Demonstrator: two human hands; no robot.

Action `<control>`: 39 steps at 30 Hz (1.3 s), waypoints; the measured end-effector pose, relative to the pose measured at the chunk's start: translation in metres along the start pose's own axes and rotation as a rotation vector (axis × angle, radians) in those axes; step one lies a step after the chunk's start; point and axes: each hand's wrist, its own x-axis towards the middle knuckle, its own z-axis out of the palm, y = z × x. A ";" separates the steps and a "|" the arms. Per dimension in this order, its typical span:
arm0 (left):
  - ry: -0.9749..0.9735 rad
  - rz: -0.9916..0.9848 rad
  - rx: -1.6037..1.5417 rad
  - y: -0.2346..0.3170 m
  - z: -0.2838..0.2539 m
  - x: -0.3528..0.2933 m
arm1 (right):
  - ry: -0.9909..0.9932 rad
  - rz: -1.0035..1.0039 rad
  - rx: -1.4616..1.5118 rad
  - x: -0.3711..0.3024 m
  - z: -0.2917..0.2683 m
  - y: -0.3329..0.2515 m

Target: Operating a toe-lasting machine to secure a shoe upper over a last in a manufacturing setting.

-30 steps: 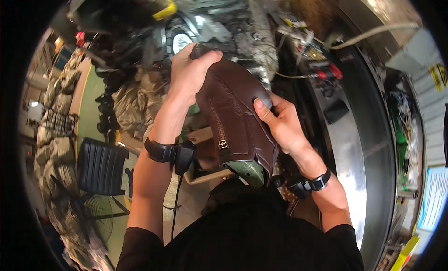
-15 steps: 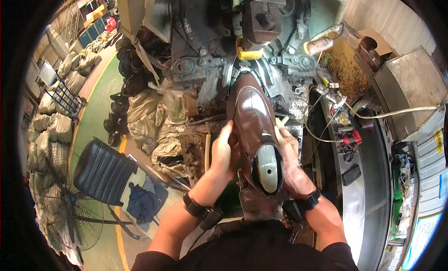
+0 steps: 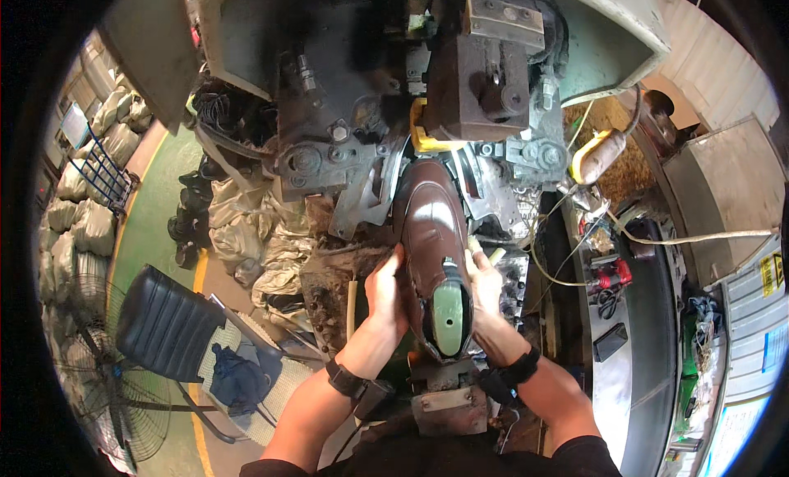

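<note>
A brown leather shoe upper [image 3: 426,230] sits on a green shoe last [image 3: 448,317], whose flat top with a small hole shows at the shoe's opening nearest me. My left hand [image 3: 385,290] is closed against the shoe's left side, its fingers partly hidden beneath. On the opposite side my right hand [image 3: 486,286] grips the shoe, fingers curled along the edge. The toe points away from me, into the metal jaws [image 3: 467,181] of a dark machine. Directly above the toe hangs the machine's heavy block [image 3: 477,87] with a yellow part [image 3: 421,132].
To the left stand a black chair [image 3: 168,321] with a dark cloth and a floor fan [image 3: 115,370]. Pale crumpled sacks [image 3: 263,239] lie beside the machine. At right, a bench holds a phone [image 3: 610,343], a red tool [image 3: 612,273] and cables. A yellow-and-brown hanging handle [image 3: 597,156] is at upper right.
My view has shifted, bringing more of the machine's upper part into sight. The shoe now stands straighter beneath the block, and both hands still hold its sides.
</note>
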 end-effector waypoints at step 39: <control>0.540 0.411 0.344 0.031 -0.207 -0.018 | 0.116 0.023 -0.702 0.073 -0.242 0.003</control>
